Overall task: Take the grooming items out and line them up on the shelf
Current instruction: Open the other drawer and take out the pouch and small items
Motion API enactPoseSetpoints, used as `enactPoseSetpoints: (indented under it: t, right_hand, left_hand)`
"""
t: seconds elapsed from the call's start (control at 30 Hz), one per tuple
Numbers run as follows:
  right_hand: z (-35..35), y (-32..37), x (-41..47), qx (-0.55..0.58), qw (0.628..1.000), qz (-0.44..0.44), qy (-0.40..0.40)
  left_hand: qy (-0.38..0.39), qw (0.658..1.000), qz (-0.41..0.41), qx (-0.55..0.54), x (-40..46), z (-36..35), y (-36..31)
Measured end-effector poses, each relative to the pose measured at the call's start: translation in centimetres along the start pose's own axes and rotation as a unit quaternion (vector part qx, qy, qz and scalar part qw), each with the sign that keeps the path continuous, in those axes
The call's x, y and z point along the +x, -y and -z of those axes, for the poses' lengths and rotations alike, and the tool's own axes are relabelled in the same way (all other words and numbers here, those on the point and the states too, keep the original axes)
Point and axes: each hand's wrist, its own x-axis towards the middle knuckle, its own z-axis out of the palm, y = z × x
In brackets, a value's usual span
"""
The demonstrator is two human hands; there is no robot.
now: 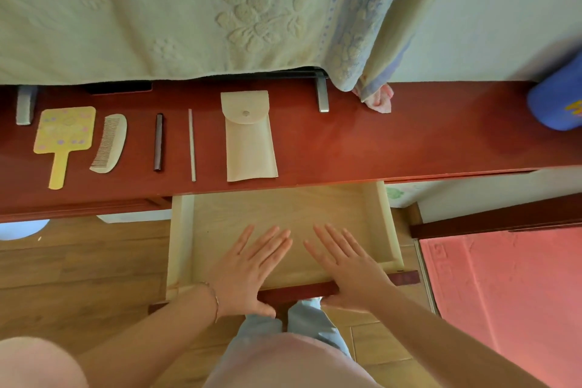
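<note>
Five items lay in a row on the shelf (378, 142): mirror (64, 135), comb (109, 143), dark stick (158, 142), pale stick (191, 145), pouch (250, 142). Both hands, left (248, 271) and right (349, 268), rested flat, fingers spread, on the drawer's (283, 214) front edge.

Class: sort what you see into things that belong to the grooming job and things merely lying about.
Job: yellow paddle-shaped hand mirror, cream comb, dark brown stick, thin pale rod, beige snap pouch, red-brown wooden shelf, open pale wooden drawer.

Lying about: blue cylinder, pale green embossed cloth, pink crumpled fabric.
</note>
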Motion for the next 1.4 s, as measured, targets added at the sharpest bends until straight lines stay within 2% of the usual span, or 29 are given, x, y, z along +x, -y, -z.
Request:
enactPoseSetpoints:
  t: [0.2,0.67,1.1,1.4]
  right_hand:
    - [-0.2,-0.6,0.3,-0.009,0.999,-0.015,-0.033]
    - [4.5,-3.7,6.2,-0.059,0.984,-0.119,-0.118]
    - [6.2,-6.2,10.6,-0.054,0.974,-0.145,-0.167]
    - [5.7,-6.7,12.0,-0.031,0.972,-0.168,-0.163]
  left_hand:
    - [-0.015,0.999,0.033,0.002,-0.4,-0.5,0.3]
    - [-0.105,0.974,0.193,0.048,2.0,2.6,5.5]
    - [-0.151,0.960,0.233,0.045,4.4,3.5,9.7]
    - [-0.152,0.964,0.211,0.052,5.4,3.3,10.4]
